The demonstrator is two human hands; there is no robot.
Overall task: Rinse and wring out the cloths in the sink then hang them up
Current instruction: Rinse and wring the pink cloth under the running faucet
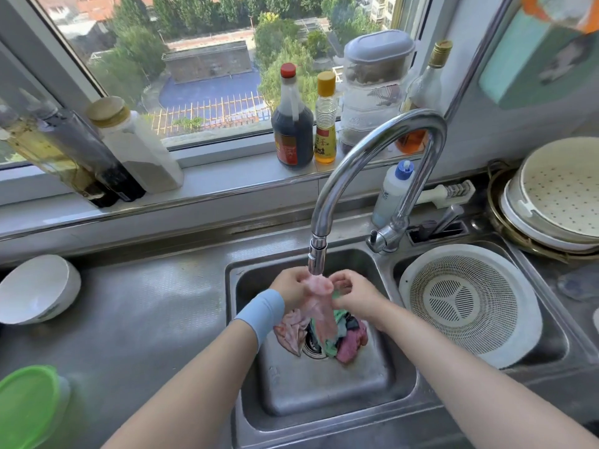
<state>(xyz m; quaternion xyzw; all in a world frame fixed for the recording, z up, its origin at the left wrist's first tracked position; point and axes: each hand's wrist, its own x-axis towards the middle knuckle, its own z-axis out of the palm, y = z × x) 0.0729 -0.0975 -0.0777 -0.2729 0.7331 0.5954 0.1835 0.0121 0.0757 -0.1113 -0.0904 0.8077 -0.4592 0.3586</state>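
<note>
Both hands hold a pale pink cloth (pixel 319 299) up under the spout of the chrome tap (pixel 366 150), above the steel sink (pixel 324 384). My left hand (pixel 290 286), with a blue wristband, grips the cloth's top at the left. My right hand (pixel 351 291) pinches its top edge at the right. The cloth hangs down as a wet twisted strip. Under it, over the drain, lies a heap of other cloths (pixel 343 335): pink, green, dark blue and a patterned one.
A white colander (pixel 466 303) fills the right basin. A white bowl (pixel 35 288) and a green-lidded tub (pixel 27 403) sit on the left counter. Bottles and jars line the windowsill (pixel 227 176). A dish-soap bottle (pixel 393 189) stands behind the tap; stacked strainers (pixel 557 196) sit far right.
</note>
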